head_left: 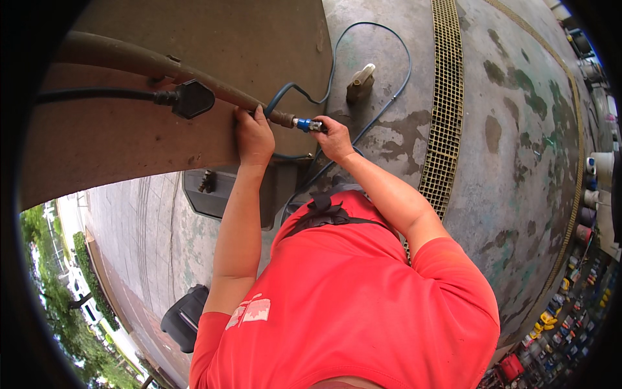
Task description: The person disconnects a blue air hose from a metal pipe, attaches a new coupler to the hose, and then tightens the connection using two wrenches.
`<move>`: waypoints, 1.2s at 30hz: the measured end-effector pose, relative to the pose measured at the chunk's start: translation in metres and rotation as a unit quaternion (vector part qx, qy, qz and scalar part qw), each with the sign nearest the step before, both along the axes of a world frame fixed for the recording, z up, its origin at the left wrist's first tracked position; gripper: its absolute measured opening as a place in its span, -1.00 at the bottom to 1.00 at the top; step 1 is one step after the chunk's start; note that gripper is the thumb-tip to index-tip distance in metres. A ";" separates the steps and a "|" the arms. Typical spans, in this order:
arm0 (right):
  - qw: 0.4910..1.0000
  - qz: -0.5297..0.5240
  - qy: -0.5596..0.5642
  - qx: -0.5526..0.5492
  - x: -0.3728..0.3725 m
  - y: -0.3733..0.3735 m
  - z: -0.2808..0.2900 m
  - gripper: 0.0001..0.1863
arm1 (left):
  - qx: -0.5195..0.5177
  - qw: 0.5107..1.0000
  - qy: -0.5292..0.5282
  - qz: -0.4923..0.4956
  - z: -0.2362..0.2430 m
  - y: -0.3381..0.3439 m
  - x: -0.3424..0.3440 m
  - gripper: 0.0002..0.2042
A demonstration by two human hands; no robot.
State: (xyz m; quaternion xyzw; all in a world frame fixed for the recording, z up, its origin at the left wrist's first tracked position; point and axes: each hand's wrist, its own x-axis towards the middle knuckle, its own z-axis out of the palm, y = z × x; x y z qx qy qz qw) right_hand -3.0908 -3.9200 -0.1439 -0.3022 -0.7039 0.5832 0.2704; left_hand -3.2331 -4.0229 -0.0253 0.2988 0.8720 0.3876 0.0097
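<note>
A long brown metal pipe (214,91) runs along a brown panel (110,142) and ends in a blue and silver fitting (303,124). My left hand (255,136) is closed on the pipe just left of its end, beside a teal hose (285,89). My right hand (334,139) is closed on the fitting, its thumb and fingers around the silver part. A black cable with a boxy plug (193,98) lies left of my hands. A bottle with a pale top (359,83) stands on the concrete beyond my right hand.
A metal floor grate (444,78) crosses stained concrete on the right, where the hose loops. Below the panel sit a dark grey case (223,204) and a black object (184,318). Crowded containers and coloured items (564,305) line the far right edge. Greenery (48,285) shows far left.
</note>
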 end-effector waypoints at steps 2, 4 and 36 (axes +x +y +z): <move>1.000 0.002 -0.001 0.000 -0.001 0.000 0.001 -0.71 | 0.002 1.000 -0.002 0.000 0.001 0.000 0.000 -0.77; 1.000 0.003 -0.002 0.000 -0.002 0.000 0.000 -0.72 | -0.005 1.000 0.012 0.000 -0.001 -0.001 -0.001 -0.77; 0.896 0.082 0.002 -0.435 -0.014 0.027 0.000 -0.55 | 0.189 0.977 -0.080 -0.050 -0.021 -0.024 0.053 -0.37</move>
